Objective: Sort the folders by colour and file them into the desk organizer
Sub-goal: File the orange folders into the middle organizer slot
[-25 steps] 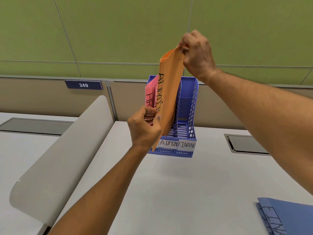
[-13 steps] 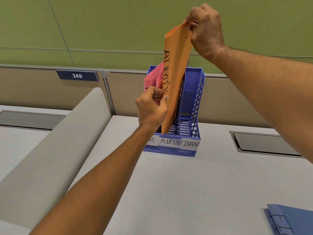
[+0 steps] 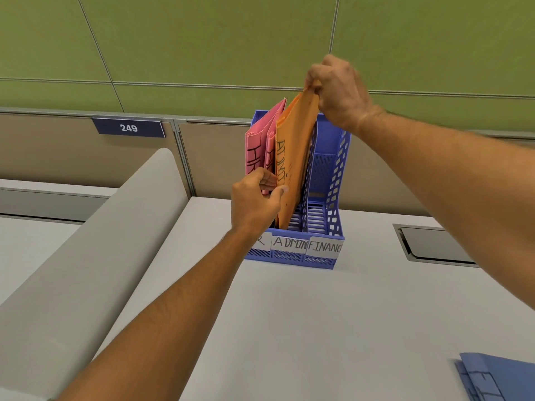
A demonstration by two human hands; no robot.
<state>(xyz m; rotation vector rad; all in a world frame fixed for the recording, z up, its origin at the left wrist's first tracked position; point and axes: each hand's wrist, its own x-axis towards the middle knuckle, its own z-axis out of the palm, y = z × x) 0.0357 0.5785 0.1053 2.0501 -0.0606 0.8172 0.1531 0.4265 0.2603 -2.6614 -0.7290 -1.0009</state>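
A blue desk organizer (image 3: 333, 198) stands at the back of the desk, its three slots labelled HR, ADMIN and FINANCE. Pink folders (image 3: 259, 140) marked HR stand in the left slot. An orange folder (image 3: 293, 157) marked ADMIN stands tilted in the middle slot, its lower end down inside. My right hand (image 3: 337, 91) pinches the orange folder's top corner. My left hand (image 3: 256, 201) grips its front edge low down, thumb on the orange face. The right slot holds nothing I can see.
Blue folders (image 3: 500, 377) lie flat at the desk's near right corner. A grey curved divider (image 3: 95, 256) runs along the left. A recessed cable hatch (image 3: 434, 244) sits at the right. A partition with plate 249 (image 3: 128, 128) stands behind.
The orange folder has come down from above the organizer into the middle slot, both hands moving down with it.
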